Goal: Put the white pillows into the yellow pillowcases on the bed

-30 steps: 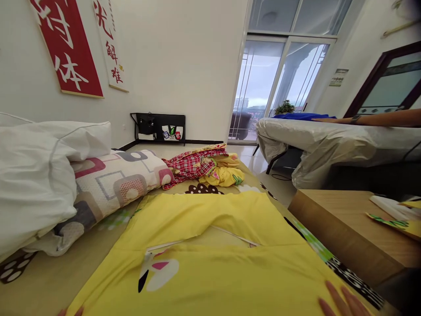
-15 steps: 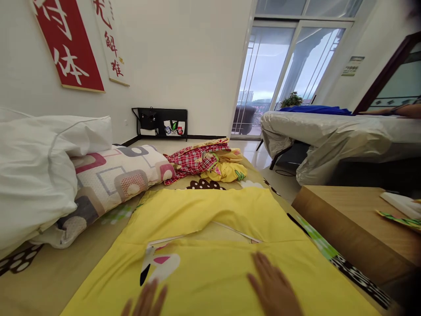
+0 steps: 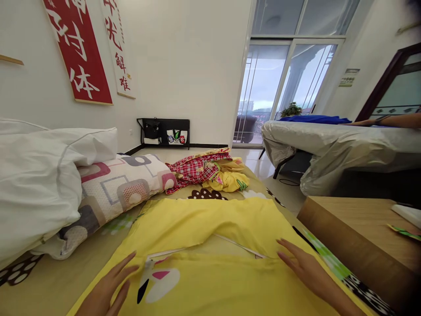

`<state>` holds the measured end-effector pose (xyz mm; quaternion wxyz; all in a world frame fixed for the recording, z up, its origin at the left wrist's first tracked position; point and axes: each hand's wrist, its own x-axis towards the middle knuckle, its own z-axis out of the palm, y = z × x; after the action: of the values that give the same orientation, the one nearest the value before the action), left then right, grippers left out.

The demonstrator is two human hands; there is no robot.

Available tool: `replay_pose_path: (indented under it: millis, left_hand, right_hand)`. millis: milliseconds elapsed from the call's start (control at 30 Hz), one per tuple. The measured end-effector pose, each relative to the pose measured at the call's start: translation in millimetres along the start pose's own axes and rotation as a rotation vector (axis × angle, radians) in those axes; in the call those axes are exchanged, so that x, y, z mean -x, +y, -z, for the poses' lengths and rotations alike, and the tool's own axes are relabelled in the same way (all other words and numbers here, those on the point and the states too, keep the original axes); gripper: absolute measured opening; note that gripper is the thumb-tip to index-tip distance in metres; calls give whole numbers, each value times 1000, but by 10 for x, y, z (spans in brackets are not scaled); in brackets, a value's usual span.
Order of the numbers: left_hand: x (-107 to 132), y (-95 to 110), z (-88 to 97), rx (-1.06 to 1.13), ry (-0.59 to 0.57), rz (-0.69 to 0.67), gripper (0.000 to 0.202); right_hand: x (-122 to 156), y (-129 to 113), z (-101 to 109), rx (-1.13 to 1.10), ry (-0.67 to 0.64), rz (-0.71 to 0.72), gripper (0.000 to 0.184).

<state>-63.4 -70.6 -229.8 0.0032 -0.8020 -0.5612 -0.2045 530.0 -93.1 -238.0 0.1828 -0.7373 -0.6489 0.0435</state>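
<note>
A yellow cloth cover (image 3: 223,285) lies spread flat before me, with a white and pink printed figure at its left. Across it runs a gap with a pale edge (image 3: 226,240), where a lighter layer shows. My left hand (image 3: 113,281) is at the cover's left side, beside the print, fingers apart and holding nothing. Over on the right side, near that end of the gap, my right hand (image 3: 301,261) has its fingers stretched out, also holding nothing. Whether either hand presses on the cloth I cannot tell.
At left, a white bulky bag (image 3: 36,184) rests against a patterned pillow (image 3: 128,180). Beyond the cover lies crumpled red plaid and yellow cloth (image 3: 200,169). A wooden cabinet (image 3: 351,215) stands right; behind it, a person's arm (image 3: 394,120) reaches over a plastic-covered table (image 3: 342,136).
My hands have moved apart and farther forward, the left toward the left edge and the right toward the right edge. The cloth looks about the same. The view has tilted slightly upward.
</note>
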Motion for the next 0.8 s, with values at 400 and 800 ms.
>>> replay_pose_path:
  millis: [400, 800]
  left_hand:
    - [-2443, 1462, -1153, 67, -384, -168, 55]
    - [-2210, -1029, -1050, -152, -218, 209, 59]
  right_hand:
    - [-1633, -1758, -800, -33, -237, 317, 50]
    - [-1959, 524, -431, 339, -90, -162, 62]
